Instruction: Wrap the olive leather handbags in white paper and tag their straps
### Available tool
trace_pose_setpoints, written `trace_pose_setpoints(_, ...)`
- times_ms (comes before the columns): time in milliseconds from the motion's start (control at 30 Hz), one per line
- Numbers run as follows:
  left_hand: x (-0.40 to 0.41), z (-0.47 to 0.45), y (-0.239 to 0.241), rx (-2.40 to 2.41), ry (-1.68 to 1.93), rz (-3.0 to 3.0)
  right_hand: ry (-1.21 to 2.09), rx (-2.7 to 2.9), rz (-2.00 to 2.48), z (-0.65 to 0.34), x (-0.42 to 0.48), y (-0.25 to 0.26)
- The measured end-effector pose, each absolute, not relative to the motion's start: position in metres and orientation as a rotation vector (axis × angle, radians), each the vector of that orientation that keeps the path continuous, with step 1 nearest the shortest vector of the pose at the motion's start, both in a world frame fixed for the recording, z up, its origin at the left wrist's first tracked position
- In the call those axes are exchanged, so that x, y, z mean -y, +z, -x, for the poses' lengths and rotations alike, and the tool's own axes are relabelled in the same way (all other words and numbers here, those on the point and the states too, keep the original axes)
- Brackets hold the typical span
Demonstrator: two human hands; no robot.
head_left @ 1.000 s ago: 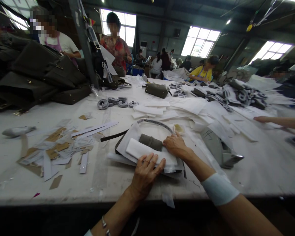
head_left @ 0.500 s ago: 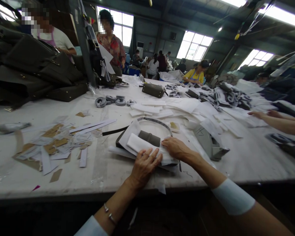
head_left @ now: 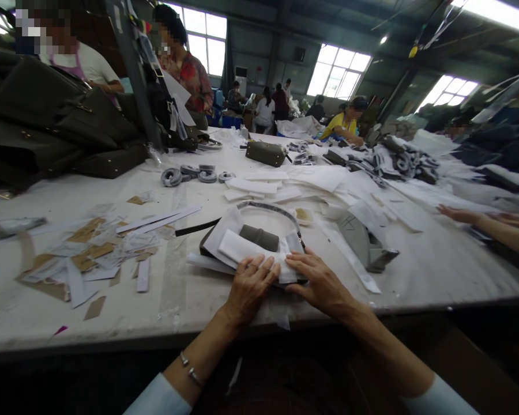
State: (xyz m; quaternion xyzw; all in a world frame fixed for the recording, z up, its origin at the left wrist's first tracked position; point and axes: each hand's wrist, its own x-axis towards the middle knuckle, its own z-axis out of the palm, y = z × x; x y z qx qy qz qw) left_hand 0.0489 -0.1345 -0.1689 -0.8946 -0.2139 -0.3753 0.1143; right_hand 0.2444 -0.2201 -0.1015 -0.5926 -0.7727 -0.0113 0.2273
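Observation:
On the table in front of me lies a dark olive handbag (head_left: 259,237), partly covered by white packing sheets (head_left: 242,246). Its wrapped handle (head_left: 277,206) arches behind it, and a dark strap (head_left: 198,227) sticks out to the left. My left hand (head_left: 251,288) rests with flat, extended fingers on the folded white sheet at the bag's near side. Close beside it, my right hand (head_left: 322,283) has its fingers stretched over a pale, slightly see-through strip (head_left: 290,243) on the sheet. The bag's near edge is partly hidden by both hands.
A grey, tape-dispenser-like holder (head_left: 369,245) stands to the right. Paper tags (head_left: 89,251) are scattered at left. Wrapped rings (head_left: 172,177), another bag (head_left: 266,154) and white sheets (head_left: 303,176) lie beyond. A co-worker's hand (head_left: 458,214) reaches in from the right.
My right hand has come down from the bag's right side near the handle, and its fingers are more spread. A pale strip now shows on the sheet. My left hand stays on the sheet.

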Motion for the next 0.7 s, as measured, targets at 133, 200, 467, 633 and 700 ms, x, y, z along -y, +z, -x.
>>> trace_pose_setpoints(133,0.135,-0.049,-0.169,0.623,-1.107,2.626,-0.064,2.136,1.609,-0.242,0.222,-0.099)
trace_pose_setpoints(200,0.135,-0.049,-0.168,0.632,-1.101,2.630,-0.055,2.142,1.602,-0.242,0.222,-0.099)
trace_pose_setpoints(467,0.135,-0.049,-0.166,0.626,-1.089,2.650,-0.008,1.969,1.578,-0.241,0.214,-0.107)
trace_pose_setpoints(633,0.135,-0.050,-0.167,0.639,-1.093,2.640,-0.092,2.004,1.505,-0.239,0.211,-0.102)
trace_pose_setpoints(700,0.136,-0.050,-0.167,0.652,-1.085,2.640,-0.128,2.021,1.471,-0.239,0.213,-0.101)
